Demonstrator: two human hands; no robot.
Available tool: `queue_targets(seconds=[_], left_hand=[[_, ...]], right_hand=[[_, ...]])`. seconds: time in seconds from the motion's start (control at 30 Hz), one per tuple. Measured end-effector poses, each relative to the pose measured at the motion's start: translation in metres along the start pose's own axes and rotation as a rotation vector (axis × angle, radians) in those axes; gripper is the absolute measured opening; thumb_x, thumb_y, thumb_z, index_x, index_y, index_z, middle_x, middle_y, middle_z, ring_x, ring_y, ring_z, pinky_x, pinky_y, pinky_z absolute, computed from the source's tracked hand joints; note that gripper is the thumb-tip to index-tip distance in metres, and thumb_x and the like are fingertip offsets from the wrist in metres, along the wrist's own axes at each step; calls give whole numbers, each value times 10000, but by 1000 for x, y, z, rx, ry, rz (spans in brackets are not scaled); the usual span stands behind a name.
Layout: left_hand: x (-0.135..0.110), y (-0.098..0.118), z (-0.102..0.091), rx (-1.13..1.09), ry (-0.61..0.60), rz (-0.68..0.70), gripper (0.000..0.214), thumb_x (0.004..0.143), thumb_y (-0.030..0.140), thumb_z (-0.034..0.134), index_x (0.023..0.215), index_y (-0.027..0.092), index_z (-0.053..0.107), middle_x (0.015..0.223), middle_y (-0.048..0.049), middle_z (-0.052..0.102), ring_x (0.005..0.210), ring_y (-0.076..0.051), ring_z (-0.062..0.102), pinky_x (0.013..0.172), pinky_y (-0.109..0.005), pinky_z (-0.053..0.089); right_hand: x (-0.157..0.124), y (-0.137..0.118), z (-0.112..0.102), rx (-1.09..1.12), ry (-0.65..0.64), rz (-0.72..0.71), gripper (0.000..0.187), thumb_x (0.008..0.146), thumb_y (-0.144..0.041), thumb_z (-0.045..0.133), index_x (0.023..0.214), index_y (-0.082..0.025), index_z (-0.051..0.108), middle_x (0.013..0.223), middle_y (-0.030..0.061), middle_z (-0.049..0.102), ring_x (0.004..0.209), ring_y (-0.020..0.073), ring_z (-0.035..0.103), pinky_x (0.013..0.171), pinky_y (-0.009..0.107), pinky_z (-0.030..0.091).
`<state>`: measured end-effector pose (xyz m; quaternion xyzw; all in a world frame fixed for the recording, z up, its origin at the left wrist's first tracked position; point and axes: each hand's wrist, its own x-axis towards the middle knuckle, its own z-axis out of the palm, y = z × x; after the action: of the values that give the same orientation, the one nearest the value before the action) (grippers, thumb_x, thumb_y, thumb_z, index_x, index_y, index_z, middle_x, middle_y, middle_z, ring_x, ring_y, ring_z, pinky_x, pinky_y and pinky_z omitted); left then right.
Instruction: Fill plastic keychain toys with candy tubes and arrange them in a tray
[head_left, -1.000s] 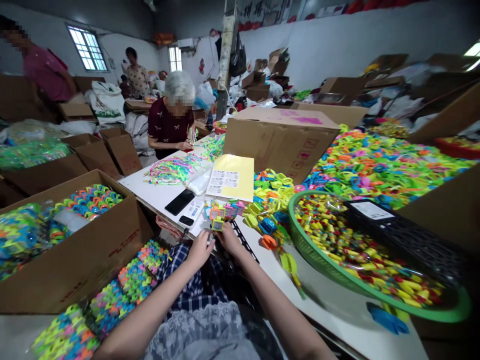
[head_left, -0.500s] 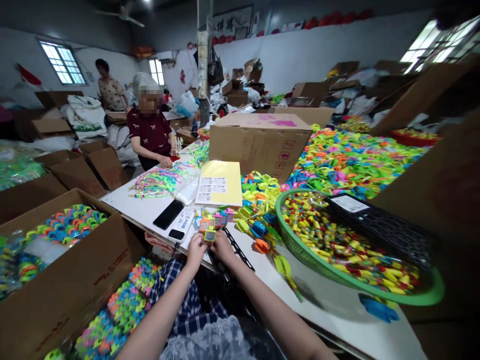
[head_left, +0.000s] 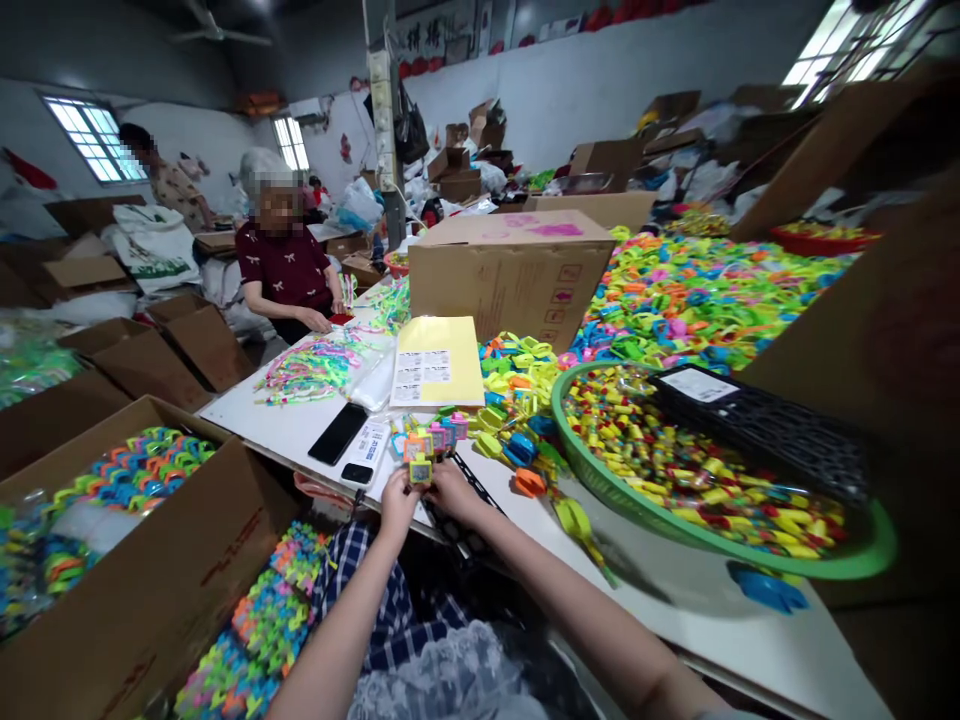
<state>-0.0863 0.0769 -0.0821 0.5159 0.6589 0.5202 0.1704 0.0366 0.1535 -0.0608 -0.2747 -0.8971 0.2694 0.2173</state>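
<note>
My left hand is closed at the left side of a small yellow toy watch, whose square face points up at me. From the other side my right hand closes on the same watch, its fingertips partly hidden. A black plastic strip with slots runs under and beside my right hand at the table edge. Just beyond my fingers lies a row of orange, pink and other toy watches.
A black phone and a smaller dark device lie to the left. On the right stands a green basket of small yellow and red pieces. A cardboard box sits behind yellow card. A co-worker handles items across the table.
The view has shifted slightly. Both my hands stay at the yellow toy watch with little visible movement. A person in the background has moved left and bent forward.
</note>
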Motion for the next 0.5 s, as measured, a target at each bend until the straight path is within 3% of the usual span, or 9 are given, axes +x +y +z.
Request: queue_targets(seconds=[0.23,0.37,0.5], left_hand=[[1,2,0,33,-19,-2,89,757,198,628,822,157,673,944,-94,694,911,-229,642,837,-375,503],[0,2,-1,66,-24,0,98,767,174,611,840,164,677,963,-92,699,932,-231,646,860,-383,496],[-2,1,2,119,-20,0,158,791,202,609,930,155,667,995,-104,689,950,-237,639,853,-374,494]], right_hand=[[-57,13,-32,213,193,303,136,704,-118,608,712,-187,726,754,61,705,727,197,645,703,304,487],[-83,21,-37,255,245,367,200,688,-114,544,714,-192,726,752,61,718,730,209,658,716,332,505],[-86,19,-33,301,275,391,308,638,-54,435,696,-192,704,787,49,722,775,198,659,760,329,499]])
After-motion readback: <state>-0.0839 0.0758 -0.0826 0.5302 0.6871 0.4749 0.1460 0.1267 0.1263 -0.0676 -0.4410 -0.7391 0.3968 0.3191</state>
